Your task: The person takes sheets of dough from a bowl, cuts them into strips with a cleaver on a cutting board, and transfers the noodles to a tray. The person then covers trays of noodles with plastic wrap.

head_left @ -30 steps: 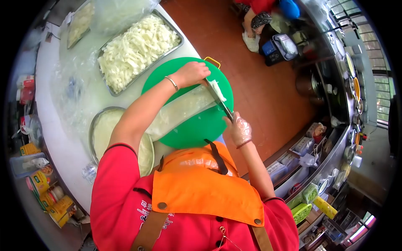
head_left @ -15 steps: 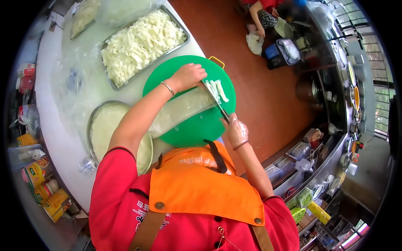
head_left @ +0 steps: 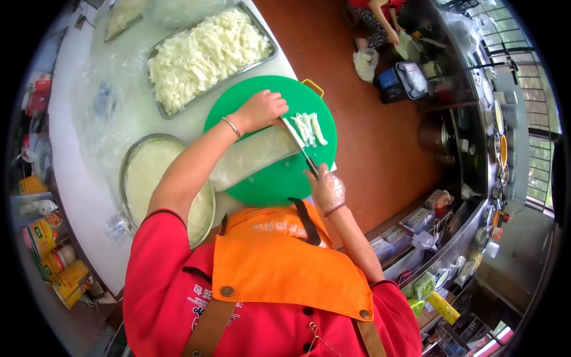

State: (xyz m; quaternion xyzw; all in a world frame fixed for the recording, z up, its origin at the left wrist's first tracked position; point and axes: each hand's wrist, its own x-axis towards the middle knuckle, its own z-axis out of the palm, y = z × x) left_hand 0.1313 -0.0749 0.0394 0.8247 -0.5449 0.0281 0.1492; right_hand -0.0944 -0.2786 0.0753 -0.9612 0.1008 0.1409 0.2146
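My right hand (head_left: 329, 189), in a clear plastic glove, grips the dark handle of a knife (head_left: 301, 144). Its blade slants across the end of a folded, pale translucent noodle sheet (head_left: 259, 156) on a round green cutting board (head_left: 270, 189). My left hand (head_left: 262, 111), with a bracelet at the wrist, is closed by the blade's far end, above the sheet; its fingertips are hidden, so its hold is unclear. Several cut strips (head_left: 309, 129) lie right of the blade. Beyond the board, a metal tray (head_left: 223, 74) holds a heap of white noodle strips (head_left: 205, 56).
A round metal pan (head_left: 124, 178) with a pale sheet sits left of my left forearm. Clear plastic wrap (head_left: 101, 113) covers part of the white table. A yellow handle (head_left: 313, 87) juts past the board. Across the red floor, another person (head_left: 380, 24) sits near a bin (head_left: 404, 80).
The knife has shifted slightly left along the sheet, and more cut strips show to its right. My right hand has moved a little left with it. The left hand stays near the blade's far end.
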